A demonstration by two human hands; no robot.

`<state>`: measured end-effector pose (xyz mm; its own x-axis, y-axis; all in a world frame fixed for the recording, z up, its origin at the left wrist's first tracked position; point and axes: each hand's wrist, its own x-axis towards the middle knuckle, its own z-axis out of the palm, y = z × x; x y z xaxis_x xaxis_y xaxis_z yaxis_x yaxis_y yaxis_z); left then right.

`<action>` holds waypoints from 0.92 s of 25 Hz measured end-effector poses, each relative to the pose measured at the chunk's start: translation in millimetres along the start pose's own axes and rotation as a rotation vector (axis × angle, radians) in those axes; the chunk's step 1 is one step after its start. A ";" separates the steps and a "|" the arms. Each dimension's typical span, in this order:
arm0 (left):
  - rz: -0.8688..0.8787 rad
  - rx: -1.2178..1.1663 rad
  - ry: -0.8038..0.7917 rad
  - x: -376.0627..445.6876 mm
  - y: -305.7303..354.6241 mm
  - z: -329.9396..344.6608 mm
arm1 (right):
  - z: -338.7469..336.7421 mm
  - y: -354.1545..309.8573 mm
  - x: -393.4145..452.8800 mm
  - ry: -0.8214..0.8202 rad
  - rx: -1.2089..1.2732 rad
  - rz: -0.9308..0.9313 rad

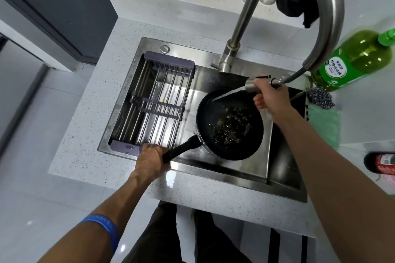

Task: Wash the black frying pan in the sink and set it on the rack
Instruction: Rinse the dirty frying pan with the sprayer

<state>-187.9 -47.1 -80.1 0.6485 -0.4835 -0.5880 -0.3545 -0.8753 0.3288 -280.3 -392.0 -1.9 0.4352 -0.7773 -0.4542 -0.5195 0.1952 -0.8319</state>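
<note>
While left hand (152,161) fingers grip its handle, frying pan (229,126) holds bubbly water from right-hand-held (270,97) sprayer (255,85).

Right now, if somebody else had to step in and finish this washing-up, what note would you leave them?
Left hand grips the handle of the black round frying pan, which is held in the stainless steel sink.
Right hand holds the pulled-out metal spray head, water streaming into the pan.
Done: rinsing under way; bubbly residue shows inside the pan.
Left: finish washing, then set the pan on the grey-and-steel bar rack across the sink's left side.
</note>
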 end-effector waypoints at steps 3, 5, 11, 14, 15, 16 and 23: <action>-0.020 -0.014 -0.006 -0.3 1.4 -1.9 | -14.7 1.1 1.1 0.032 -0.039 -0.080; -0.027 0.005 -0.013 0.6 1.4 -1.8 | -24.6 2.2 2.2 0.049 -0.080 -0.114; -0.007 0.051 -0.020 1.6 1.1 -1.3 | -44.8 9.1 -2.8 0.228 -0.627 -0.124; 0.009 0.077 -0.015 2.0 1.0 -0.5 | -52.0 14.2 -12.6 0.267 -0.763 -0.106; 0.006 0.071 -0.014 1.8 0.9 -0.7 | -52.8 15.8 -16.0 0.258 -0.777 -0.102; 0.002 0.060 -0.013 2.0 0.7 -0.7 | -52.3 17.4 -19.5 0.238 -0.765 -0.092; -0.004 0.065 -0.025 4.4 -1.2 2.0 | -25.4 16.2 -39.2 0.064 -0.384 0.073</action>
<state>-186.0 -48.2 -84.6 0.6332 -0.4793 -0.6077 -0.3957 -0.8753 0.2780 -324.5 -373.5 10.5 0.3470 -0.8076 -0.4769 -0.7900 0.0224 -0.6127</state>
